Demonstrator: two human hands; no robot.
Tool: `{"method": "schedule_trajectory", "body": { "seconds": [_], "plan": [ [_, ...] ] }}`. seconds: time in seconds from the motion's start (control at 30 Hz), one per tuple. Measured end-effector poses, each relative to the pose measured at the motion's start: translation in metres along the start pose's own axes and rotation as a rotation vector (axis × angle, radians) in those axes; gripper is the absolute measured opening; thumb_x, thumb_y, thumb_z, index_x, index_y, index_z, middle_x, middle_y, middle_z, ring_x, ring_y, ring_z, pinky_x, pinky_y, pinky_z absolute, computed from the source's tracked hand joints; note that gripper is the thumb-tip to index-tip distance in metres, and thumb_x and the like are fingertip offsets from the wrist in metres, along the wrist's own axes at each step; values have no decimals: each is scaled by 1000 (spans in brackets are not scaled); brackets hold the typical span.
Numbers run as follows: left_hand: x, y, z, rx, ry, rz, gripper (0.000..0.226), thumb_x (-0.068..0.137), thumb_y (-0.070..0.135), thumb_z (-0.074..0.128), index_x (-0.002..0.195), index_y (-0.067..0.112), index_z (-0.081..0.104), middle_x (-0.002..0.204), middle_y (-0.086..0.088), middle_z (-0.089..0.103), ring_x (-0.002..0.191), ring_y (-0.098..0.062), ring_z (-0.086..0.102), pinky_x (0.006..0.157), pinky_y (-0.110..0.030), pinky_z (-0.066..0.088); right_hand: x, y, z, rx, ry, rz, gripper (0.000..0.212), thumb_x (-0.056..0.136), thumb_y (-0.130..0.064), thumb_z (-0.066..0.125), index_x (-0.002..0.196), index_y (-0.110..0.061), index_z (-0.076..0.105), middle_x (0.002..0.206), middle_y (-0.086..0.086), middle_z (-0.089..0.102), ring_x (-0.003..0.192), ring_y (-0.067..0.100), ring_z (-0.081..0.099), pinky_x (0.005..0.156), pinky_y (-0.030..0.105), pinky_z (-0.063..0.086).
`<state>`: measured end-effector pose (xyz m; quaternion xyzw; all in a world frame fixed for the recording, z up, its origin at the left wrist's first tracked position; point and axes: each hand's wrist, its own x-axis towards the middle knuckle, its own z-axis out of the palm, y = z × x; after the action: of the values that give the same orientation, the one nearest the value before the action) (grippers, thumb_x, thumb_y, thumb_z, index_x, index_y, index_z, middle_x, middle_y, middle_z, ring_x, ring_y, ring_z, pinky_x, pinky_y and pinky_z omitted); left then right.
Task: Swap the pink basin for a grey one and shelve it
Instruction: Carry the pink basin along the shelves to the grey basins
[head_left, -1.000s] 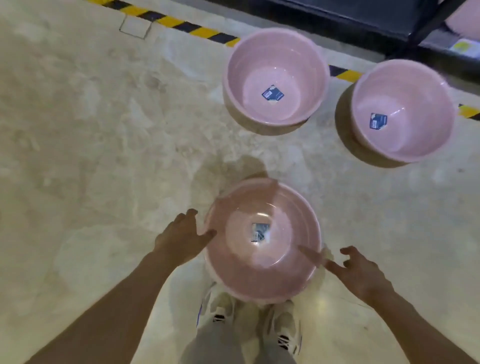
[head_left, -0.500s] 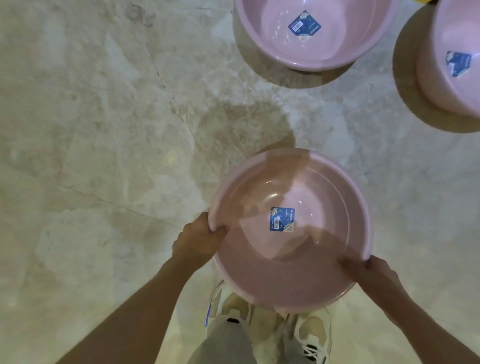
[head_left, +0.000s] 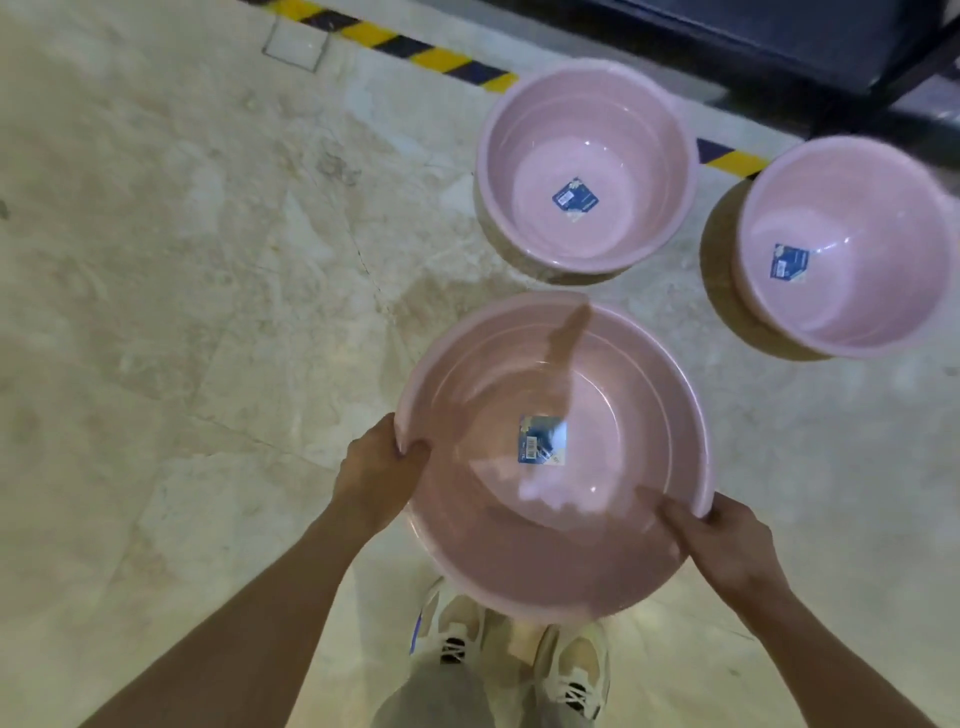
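The left hand and right hand clamp opposite rims of the near pink basin. The thin rim could flex and slip, dropping it onto the two far basins.

Single head-worn view, looking steeply down, close above floor and shoes

Both hands grip a pink basin by its rim: the left hand on the left edge, the right hand on the near right edge. A blue label lies inside it. Two more pink basins sit on the marble floor beyond, near striped tape. White sneakers show below.
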<state>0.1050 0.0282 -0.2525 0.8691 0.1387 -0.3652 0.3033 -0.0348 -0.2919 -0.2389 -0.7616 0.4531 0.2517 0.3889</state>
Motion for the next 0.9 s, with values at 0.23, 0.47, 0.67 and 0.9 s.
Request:
{"method": "schedule_trajectory", "body": {
  "seconds": [0.23, 0.47, 0.67, 0.9],
  "plan": [
    [-36, 107, -104, 37, 25, 82, 48, 75, 48, 49, 109, 18, 66, 91, -2, 71, 84, -28, 67, 79, -44, 58, -46, -106, -96, 11, 62, -96, 36, 80, -59, 74, 73, -23, 74, 61, -6, 73, 72, 14, 70, 60, 26, 48],
    [-51, 211, -191, 15, 90, 155, 59, 71, 51, 49, 111, 11, 65, 98, -12, 71, 92, -36, 66, 82, -45, 55, -65, -212, -171, 50, 110, -149, 36, 81, -49, 76, 63, -18, 69, 53, -5, 69, 70, 16, 68, 59, 28, 47],
    [-29, 266, -207, 26, 63, 168, 58, 71, 55, 52, 109, 12, 65, 97, -10, 70, 90, -34, 65, 80, -44, 55, -34, -243, -207, 37, 114, -171, 39, 78, -53, 75, 64, -17, 70, 55, -3, 69, 67, 13, 67, 59, 28, 48],
    [37, 310, -177, 3, 33, 91, 52, 73, 50, 57, 108, 13, 64, 99, -9, 69, 93, -34, 66, 85, -45, 57, 49, -265, -230, 60, 85, -147, 34, 82, -53, 72, 68, -21, 70, 60, -4, 69, 75, 18, 65, 62, 29, 46]
  ]
}}
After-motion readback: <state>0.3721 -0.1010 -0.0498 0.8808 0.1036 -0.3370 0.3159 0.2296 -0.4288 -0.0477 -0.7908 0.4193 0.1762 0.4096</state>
